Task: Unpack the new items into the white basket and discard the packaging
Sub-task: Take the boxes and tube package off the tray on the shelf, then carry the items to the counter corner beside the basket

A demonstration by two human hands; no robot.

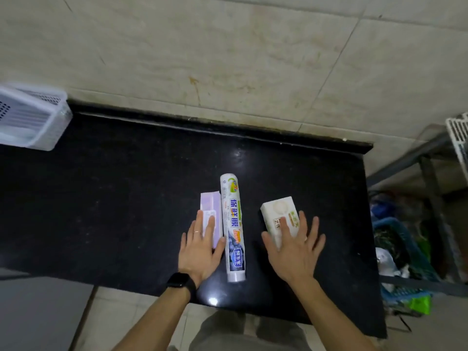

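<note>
Fingers (209, 225) of both hands lie spread flat on 2 boxes, lilac box (209, 210) and white box (276, 211).

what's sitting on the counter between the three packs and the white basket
Nothing visible. The purple box, the wrap roll and the white box lie mid-counter under or beside the hands; the basket sits at the far left edge, and the black counter between them is bare.
</note>
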